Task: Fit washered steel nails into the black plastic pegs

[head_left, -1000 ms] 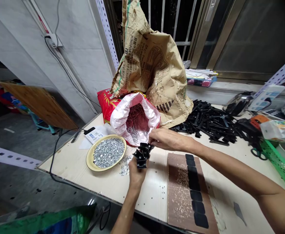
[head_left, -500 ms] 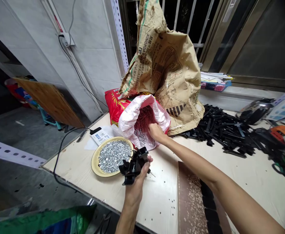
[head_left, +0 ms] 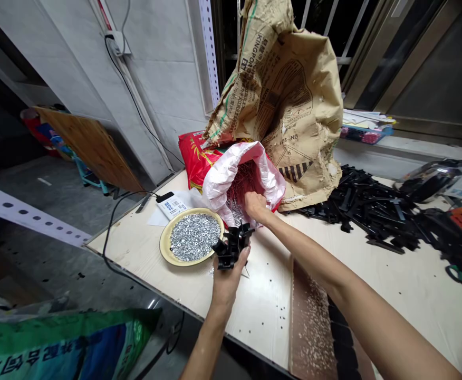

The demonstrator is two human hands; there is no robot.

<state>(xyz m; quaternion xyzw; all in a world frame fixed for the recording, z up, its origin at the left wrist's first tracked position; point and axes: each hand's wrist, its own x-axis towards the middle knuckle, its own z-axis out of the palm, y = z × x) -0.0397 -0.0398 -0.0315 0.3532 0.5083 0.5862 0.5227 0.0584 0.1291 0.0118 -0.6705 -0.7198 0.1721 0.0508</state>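
Head view: left hand (head_left: pixel 228 275) clamped on black plastic brackets (head_left: pixel 233 244), right hand (head_left: pixel 256 205) inside bag (head_left: pixel 217 180) of metal pins (head_left: pixel 234 209), grip indeterminate.

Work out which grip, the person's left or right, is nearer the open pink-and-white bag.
Right. The right grip is inside the mouth of the bag; the left grip, holding black parts, is outside it, on the person's side.

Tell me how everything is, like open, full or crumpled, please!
White-lined bag: open, thin metal pieces inside
Right hand: in the bag's mouth, fingers hidden
Left hand: closed around black parts
Yellow bowl: filled with metal rings
Paper sack: crumpled
Black pile: loosely heaped
Wooden board: leaning
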